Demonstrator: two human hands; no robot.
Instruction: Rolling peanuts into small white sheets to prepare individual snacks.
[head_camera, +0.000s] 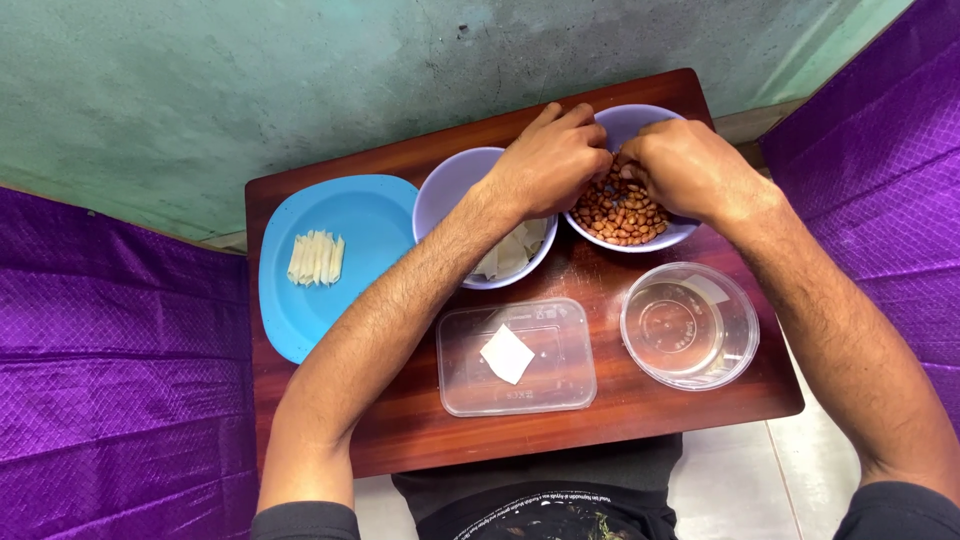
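My left hand (552, 160) and my right hand (686, 168) meet over a lilac bowl (628, 122) of brown peanuts (620, 212) at the back right of the wooden table (420, 420). Both hands' fingers are curled together at the bowl's centre; whether they hold peanuts is hidden. Beside it, under my left wrist, a second lilac bowl (448, 188) holds pale square wrappers (512, 252). A blue plate (370, 225) on the left carries a row of rolled pale sticks (316, 258).
A clear rectangular tub (470, 385) with one pale wrapper (507, 354) sits at the front centre. A clear round tub (688, 325) stands at the front right. Purple quilted cushions (110, 370) flank the table; a green wall (250, 80) lies behind.
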